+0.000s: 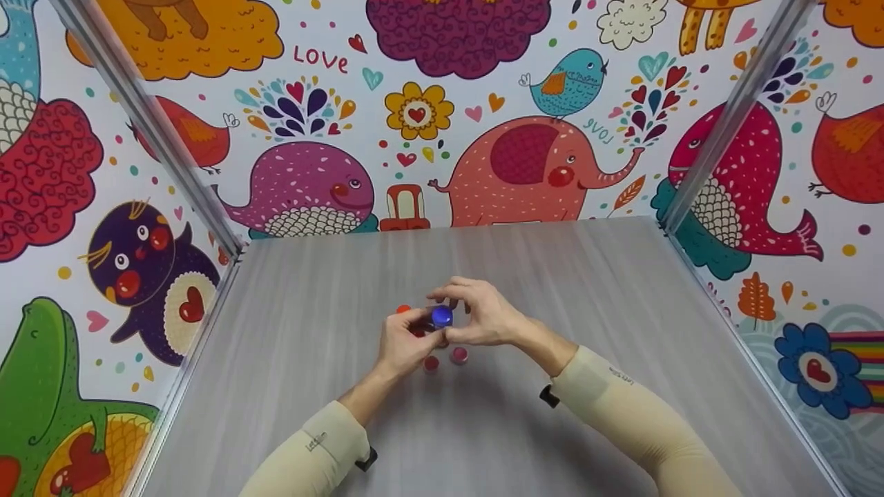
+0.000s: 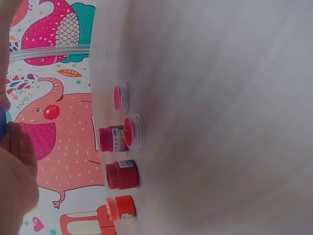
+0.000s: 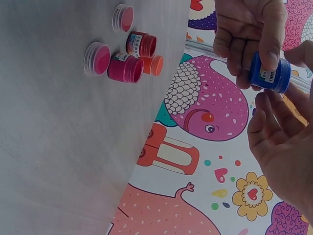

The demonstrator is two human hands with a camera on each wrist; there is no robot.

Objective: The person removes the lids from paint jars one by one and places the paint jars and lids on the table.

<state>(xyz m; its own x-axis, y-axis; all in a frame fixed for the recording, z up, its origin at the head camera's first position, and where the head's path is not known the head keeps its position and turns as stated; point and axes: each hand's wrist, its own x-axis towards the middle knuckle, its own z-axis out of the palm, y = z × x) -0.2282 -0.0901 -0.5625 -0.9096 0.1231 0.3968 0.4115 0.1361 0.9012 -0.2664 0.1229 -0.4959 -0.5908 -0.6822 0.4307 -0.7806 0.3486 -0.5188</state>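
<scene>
My left hand (image 1: 404, 343) holds a small blue paint jar (image 3: 268, 73), thumb across its label in the right wrist view. My right hand (image 1: 487, 314) is curved around the jar's top end, with a gap between palm and jar. Its thumb comes near the left thumb in the head view. Whether the blue top (image 1: 442, 316) is capped, I cannot tell. Below the hands, an orange jar (image 2: 121, 208), a red jar (image 2: 123, 175) and a magenta jar (image 3: 124, 68) stand uncapped on the table. Two clear ribbed lids (image 3: 97, 58) with pinkish-red insides lie near them.
The grey wood-grain table (image 1: 297, 386) stretches around the hands. Metal frame posts (image 1: 176, 159) rise at its back corners. Walls printed with cartoon animals (image 1: 525, 176) enclose the back and sides.
</scene>
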